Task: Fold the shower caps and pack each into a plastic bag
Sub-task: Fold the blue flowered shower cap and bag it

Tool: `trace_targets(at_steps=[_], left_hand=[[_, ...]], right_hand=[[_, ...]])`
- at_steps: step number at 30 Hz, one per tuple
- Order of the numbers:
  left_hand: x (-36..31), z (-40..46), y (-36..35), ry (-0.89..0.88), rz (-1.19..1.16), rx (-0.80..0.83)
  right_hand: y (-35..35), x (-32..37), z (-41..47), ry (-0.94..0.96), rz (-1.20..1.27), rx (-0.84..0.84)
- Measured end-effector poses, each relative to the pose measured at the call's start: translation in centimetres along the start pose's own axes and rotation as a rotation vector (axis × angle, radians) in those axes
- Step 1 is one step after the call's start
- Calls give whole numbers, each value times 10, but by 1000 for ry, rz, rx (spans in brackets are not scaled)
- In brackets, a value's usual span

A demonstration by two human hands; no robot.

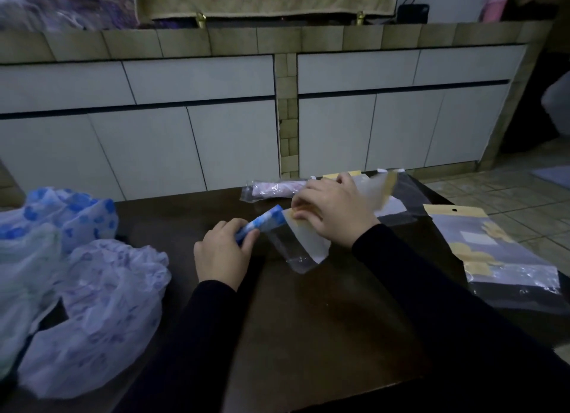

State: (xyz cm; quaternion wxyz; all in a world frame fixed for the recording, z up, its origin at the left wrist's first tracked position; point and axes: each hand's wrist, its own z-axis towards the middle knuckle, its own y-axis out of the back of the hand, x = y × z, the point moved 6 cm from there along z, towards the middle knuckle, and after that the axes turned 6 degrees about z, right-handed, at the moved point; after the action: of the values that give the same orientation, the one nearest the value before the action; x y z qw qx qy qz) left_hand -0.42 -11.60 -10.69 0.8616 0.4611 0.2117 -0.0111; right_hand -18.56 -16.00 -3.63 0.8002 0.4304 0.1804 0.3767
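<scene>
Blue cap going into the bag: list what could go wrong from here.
1. The left hand grips the rolled blue cap by one end only; it may unroll before it enters.
2. The right hand holds the bag at its mouth; the thin film could collapse and block the cap.
3. The loose caps lie close by the left arm and may be dragged.

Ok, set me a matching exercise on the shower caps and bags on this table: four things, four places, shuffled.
Things:
1. folded blue shower cap
2. packed pink cap bag
3. unfolded shower caps
4. empty plastic bags

Places:
A. heaped at the table's left edge
B. gripped in the left hand, at the mouth of the bag under the right hand
C. lying at the table's right edge
D. at the table's far edge, beyond the hands

Pairs: 1-B, 2-D, 3-A, 4-C
</scene>
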Motion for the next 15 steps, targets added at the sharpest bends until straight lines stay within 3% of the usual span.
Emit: trace_targets(at_steps=[4,6,12,15], left_hand=[[12,3,3,79,-58,-28],[18,4,4,108,-102,-50],[18,5,9,136,-249,-64],[15,6,6,141,-365,-20]], right_hand=[[-3,5,-3,-13,-22,-104],[-10,8,-10,-52,-4,-1],[-50,19,-31,-181,100,559],[-56,12,-25,-295,267,505]])
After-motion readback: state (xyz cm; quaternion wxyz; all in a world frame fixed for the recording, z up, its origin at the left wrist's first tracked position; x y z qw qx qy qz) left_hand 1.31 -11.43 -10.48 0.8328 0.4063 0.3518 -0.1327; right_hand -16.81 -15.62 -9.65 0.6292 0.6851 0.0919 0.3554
